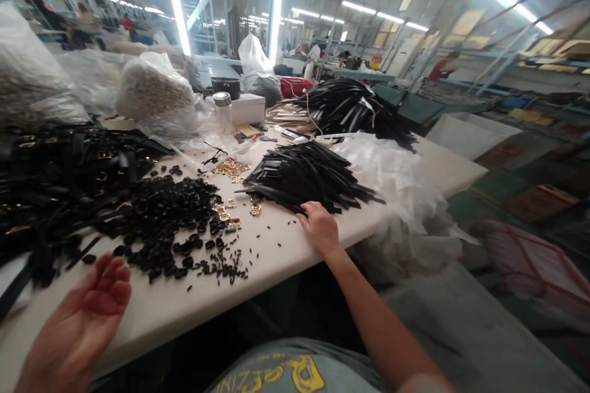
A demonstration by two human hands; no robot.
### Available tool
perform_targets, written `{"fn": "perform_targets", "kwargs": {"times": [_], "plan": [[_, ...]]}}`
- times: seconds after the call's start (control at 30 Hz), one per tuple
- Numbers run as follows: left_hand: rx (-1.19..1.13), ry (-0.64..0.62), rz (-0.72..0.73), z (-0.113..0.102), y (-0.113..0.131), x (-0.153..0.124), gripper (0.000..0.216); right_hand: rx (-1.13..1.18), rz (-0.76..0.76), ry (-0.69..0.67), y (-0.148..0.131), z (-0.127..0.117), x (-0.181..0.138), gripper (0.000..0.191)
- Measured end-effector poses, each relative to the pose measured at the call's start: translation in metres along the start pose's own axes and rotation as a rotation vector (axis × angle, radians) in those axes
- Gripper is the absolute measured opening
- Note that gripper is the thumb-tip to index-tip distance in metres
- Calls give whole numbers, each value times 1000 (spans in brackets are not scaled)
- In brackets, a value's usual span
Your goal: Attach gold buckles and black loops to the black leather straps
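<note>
My left hand [90, 307] is raised over the near left part of the table, palm up with fingers loosely curled and apart, and nothing shows in it. At the front edge of a pile of flat black straps [304, 175], my right hand [320, 227] has its fingertips and thumb closed on a strap there. Between the hands lies a heap of small black loops [173, 215], with tiny black pieces [225, 263] scattered in front. Gold buckles [232, 168] sit behind the loops, and a few more lie beside the strap pile.
Black straps with gold buckles [69, 172] fill the table's left side. Filled clear bags [154, 86], a lidded jar [223, 110] and a larger strap bundle [350, 104] stand behind. White plastic sheeting [391, 178] hangs over the right edge. People work far off.
</note>
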State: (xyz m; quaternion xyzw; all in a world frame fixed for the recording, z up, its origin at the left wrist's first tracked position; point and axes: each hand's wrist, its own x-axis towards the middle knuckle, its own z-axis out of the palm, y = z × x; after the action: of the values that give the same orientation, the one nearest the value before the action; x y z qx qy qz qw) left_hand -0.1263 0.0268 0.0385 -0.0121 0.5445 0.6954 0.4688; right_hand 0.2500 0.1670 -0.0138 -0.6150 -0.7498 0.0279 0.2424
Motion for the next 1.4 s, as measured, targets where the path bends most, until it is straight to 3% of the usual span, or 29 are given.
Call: {"fn": "perform_targets", "kwargs": {"times": [0.07,0.13,0.33,0.6,0.67,0.77,0.83,1.0,1.4], "plan": [[-88,66,-91,11,-14,-12,38,-152,18,-36,3,3,9,19],[-95,53,-108,16,-25,-19,35,-187,19,-49,2,7,13,13],[64,-157,-39,8,-61,-19,20,-148,34,-41,-2,12,12,11],[269,-363,6,14,-81,-39,48,81,48,-7,-7,3,6,24],[334,-409,18,17,-83,-44,57,297,27,-85,-21,1,-10,24],[371,-469,43,19,-83,-47,69,857,28,-366,-49,-3,-41,23],[342,-482,97,19,-81,-47,69,1057,61,-526,-65,-5,-60,21],[285,-434,257,11,-69,-41,54,1173,157,-716,-78,-6,-79,22],[265,-334,246,7,-66,-49,40,1329,321,-838,-78,-3,-85,28]]}}
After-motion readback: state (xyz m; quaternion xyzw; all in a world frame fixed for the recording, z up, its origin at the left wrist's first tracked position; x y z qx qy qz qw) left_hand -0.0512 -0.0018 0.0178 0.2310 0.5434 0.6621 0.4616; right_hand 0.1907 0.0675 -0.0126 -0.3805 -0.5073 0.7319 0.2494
